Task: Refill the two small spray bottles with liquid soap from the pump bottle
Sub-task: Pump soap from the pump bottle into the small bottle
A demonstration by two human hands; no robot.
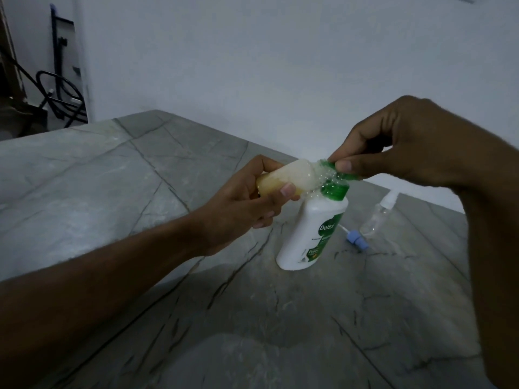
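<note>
Your left hand (238, 203) grips the small bottle (92, 179) tipped sideways, mouth at the pump (335, 181); your right hand (398, 144) pinches the pump's green head. Foam coats the mouth, so press slowly and keep it under the nozzle. Right of the pump, the second bottle (377, 217) and a blue cap (356, 239) lie on the counter (112, 169).

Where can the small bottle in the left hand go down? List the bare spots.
Bare grey stone counter left of the white pump bottle, out to the far edge. Also the near counter in front of that bottle. Crowded: right of it, where the blue spray cap and the clear spray bottle lie close together.
</note>
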